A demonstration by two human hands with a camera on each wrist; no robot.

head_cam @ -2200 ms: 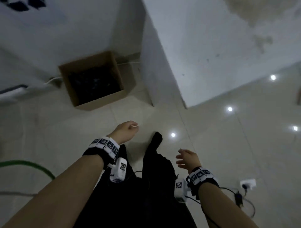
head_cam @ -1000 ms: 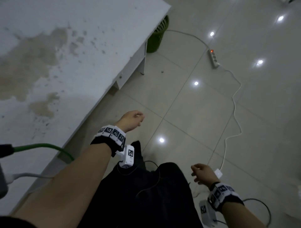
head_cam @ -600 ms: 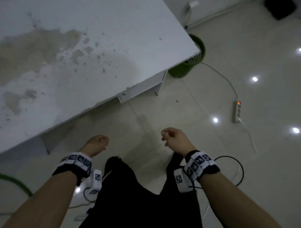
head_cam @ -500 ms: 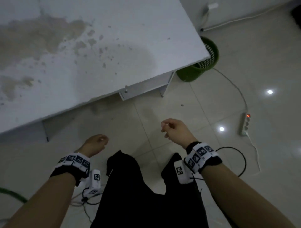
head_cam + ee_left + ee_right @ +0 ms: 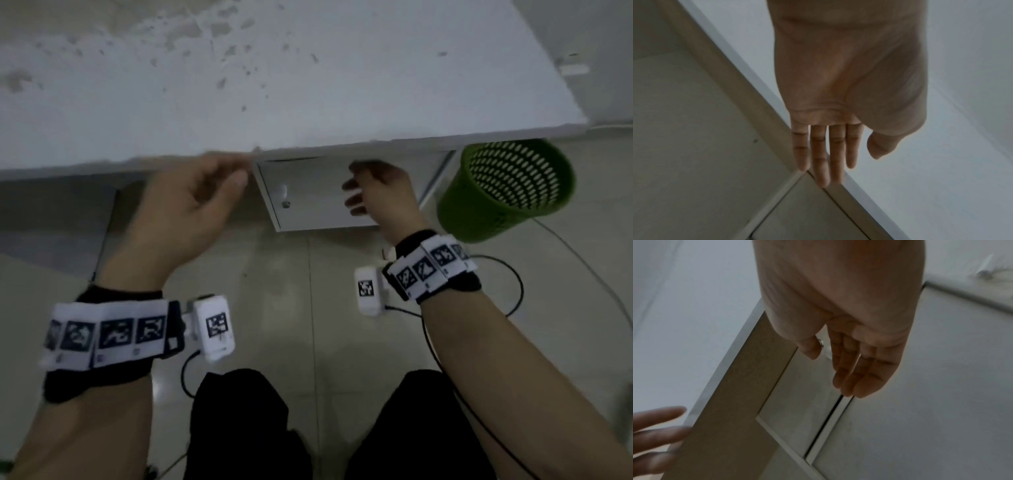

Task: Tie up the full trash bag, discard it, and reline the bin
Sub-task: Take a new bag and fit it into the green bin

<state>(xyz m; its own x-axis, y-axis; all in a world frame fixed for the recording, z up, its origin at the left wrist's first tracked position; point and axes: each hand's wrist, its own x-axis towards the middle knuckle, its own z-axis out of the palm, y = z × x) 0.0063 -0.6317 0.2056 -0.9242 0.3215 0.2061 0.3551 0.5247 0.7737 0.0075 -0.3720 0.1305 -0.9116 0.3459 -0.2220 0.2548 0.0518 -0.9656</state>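
Left hand [image 5: 185, 209] at desk edge [image 5: 191, 158] — empty.

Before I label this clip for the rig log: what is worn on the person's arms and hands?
Both forearms are bare, no sleeves. Each wrist carries a black strap under a white band of square black-and-white markers, plus a small white camera block with one marker and a thin black cable. No gloves.

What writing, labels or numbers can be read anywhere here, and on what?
None: no words or numbers show in any view.
Wristbands: black-and-white square code patterns, not text.
Wrist cameras: one code square each, no letters.
Green bin, white desk, drawer: unmarked.
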